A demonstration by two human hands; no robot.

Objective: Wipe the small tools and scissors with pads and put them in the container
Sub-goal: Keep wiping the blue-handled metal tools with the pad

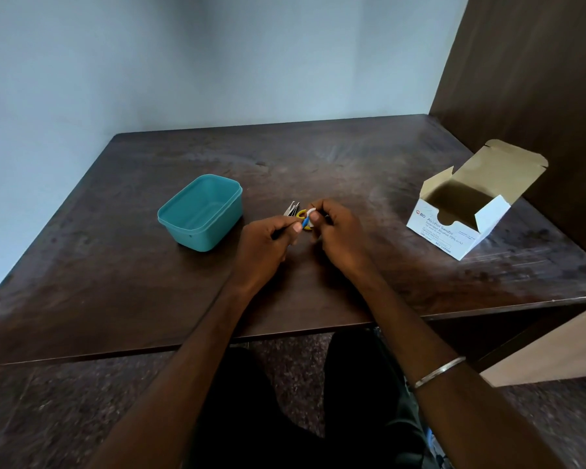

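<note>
Landmark = teal container, which sits open on the dark table and looks empty inside.

Just to the right of the container, both hands meet over the table. Left hand has fingers curled, thumb pinching a thin dark piece, prob. the blade end of the scissors; the piece is too small to be sure. Right hand is also curled, fingertips pinching something white, likely a pad, right against the yellow/blue handle loops. Behind the hands, still right of the container & near it, a few small metal tools lie on the table. Far right of the container, well apart, stands an open alcohol swabs box.

Step in hand, by the look of it: wiping the scissors w/ the pad; nothing is in the container yet.

Next move prob. calls for finishing the rub along handle & blades, then the left hand carrying the scissors a short way left and dropping them inside the container's rim. After that, a tool from the pile, maybe w/ a fresh pad from the box.
</note>
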